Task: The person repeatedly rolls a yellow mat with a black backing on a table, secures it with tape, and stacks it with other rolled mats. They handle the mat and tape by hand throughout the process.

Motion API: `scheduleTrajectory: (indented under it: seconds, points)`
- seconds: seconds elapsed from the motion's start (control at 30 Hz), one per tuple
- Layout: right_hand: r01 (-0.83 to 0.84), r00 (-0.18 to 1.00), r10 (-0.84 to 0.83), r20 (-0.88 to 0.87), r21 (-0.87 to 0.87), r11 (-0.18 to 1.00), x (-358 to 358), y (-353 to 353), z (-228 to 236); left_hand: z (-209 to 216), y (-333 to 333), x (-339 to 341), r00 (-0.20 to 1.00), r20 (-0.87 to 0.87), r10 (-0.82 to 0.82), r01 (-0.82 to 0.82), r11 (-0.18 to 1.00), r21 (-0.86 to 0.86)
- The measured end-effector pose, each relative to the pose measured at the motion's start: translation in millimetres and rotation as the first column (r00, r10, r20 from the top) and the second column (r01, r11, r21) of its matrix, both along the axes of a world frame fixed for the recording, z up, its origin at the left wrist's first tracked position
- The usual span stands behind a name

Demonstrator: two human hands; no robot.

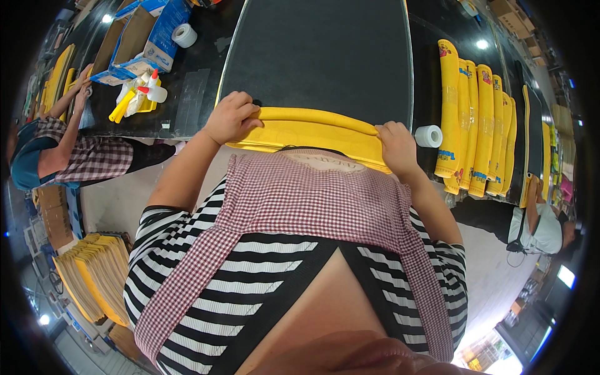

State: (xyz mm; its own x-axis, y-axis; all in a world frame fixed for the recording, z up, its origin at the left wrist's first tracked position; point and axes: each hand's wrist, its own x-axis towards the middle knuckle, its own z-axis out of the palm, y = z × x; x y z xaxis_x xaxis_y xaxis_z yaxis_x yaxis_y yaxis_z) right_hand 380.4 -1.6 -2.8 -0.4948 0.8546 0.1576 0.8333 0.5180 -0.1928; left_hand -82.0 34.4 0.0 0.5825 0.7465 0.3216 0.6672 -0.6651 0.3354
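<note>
A long mat [322, 59] with a black upper face lies on the dark table in front of me. Its near end is turned up into a yellow fold [312, 130] along the table's edge, close against my checked apron. At the fold's left end, my left hand [233, 117] is closed with fingers and thumb on the yellow edge. My right hand [397, 147] pinches the same edge at the right end. Some of the fold's underside is hidden by my apron.
Several rolled yellow mats [478, 125] lie to the right, beside a white tape roll [429, 135]. At left are a blue carton [156, 44], another tape roll [184, 35] and red-capped white bottles [154, 94]. Co-workers stand left [62, 147] and right [537, 225]. Yellow sheets [94, 275] are stacked behind left.
</note>
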Motion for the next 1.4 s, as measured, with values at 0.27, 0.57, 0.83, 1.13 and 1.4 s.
scheduleTrajectory:
  seconds: [0.27, 0.57, 0.83, 1.13, 1.4]
  points:
    - [0.098, 0.995, -0.097, -0.037, 0.035, 0.995, -4.8, 38.4, 10.5, 34.8, 38.0, 19.6, 0.977, -0.142, 0.162, -0.204, 0.907, -0.369]
    - [0.227, 0.965, -0.228, 0.129, 0.026, 0.974, -23.4, -22.8, -14.2, -10.0, -25.9, 47.5, 0.863, -0.363, 0.353, -0.366, 0.930, 0.035]
    - [0.295, 0.944, -0.295, 0.146, 0.023, 0.955, -27.6, 68.8, -13.7, -5.0, 34.4, 71.9, 0.835, -0.350, 0.424, -0.457, 0.890, -0.012]
    - [0.364, 0.917, -0.335, -0.215, 0.115, 0.924, -36.9, 187.1, -5.5, 12.6, 193.8, 100.9, 0.718, -0.486, 0.498, -0.600, 0.797, -0.071]
    - [0.251, 0.965, -0.258, 0.036, 0.137, 0.958, -45.3, 118.8, -28.1, 6.5, 194.1, 81.3, 0.897, -0.119, 0.426, -0.443, 0.859, -0.257]
